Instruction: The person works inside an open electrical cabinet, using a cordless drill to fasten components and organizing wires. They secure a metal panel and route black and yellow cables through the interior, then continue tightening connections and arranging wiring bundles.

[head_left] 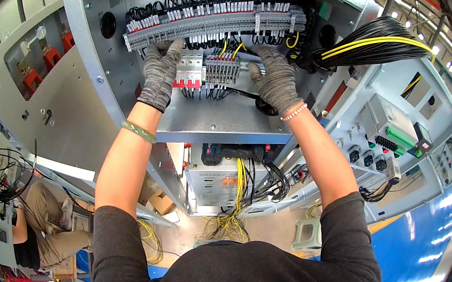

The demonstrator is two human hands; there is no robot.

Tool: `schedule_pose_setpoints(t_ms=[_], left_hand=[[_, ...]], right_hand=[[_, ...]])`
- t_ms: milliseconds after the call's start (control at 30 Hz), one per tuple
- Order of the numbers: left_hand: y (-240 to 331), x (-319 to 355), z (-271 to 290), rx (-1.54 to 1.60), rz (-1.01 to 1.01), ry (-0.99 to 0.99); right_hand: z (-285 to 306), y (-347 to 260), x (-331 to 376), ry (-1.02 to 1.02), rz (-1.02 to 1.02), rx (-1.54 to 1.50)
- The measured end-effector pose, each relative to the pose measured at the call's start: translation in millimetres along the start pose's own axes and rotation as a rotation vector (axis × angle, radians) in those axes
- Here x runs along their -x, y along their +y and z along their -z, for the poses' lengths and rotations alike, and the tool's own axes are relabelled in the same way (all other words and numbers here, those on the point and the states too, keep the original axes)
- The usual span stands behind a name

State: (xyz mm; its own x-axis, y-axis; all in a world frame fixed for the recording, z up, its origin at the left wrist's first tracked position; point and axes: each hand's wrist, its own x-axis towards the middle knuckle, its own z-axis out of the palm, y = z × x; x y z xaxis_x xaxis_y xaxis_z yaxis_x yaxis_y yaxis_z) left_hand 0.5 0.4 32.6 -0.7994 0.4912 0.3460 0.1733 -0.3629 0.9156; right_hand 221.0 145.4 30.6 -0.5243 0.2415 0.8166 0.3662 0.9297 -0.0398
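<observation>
My left hand (161, 76), in a grey knit glove, reaches up to the lower left edge of a long row of grey terminal blocks (216, 25). Its thumb stands apart from the fingers, and the fingertips are partly hidden by the strip and wires. In a matching glove, my right hand (275, 77) is beside the right end of a short rail carrying a small grey terminal group (222, 72). Its fingers are stretched and the thumb is apart; I see nothing held. Between my hands sit white circuit breakers (189, 70) with red lower parts. Labelled black wires (208, 5) loop above the long row.
A thick black wire bundle with yellow strands (373, 44) hangs out at the right. On a shelf below lies a dark power tool (233, 152). An open door with devices (391, 119) stands at right. Another person (48, 221) sits at the left, near a green-white stool (307, 234) further right.
</observation>
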Motion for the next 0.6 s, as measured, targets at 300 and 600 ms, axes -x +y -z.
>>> schedule_pose_setpoints(t_ms=[300, 600], left_hand=[[-15.6, 3.8, -0.7, 0.052, -0.280, 0.043], [12.0, -14.2, -10.3, 0.328, -0.335, 0.029]], right_hand=[[-47.1, -10.5, 0.9, 0.060, -0.046, 0.096], [-41.6, -3.9, -11.0, 0.038, -0.183, -0.231]])
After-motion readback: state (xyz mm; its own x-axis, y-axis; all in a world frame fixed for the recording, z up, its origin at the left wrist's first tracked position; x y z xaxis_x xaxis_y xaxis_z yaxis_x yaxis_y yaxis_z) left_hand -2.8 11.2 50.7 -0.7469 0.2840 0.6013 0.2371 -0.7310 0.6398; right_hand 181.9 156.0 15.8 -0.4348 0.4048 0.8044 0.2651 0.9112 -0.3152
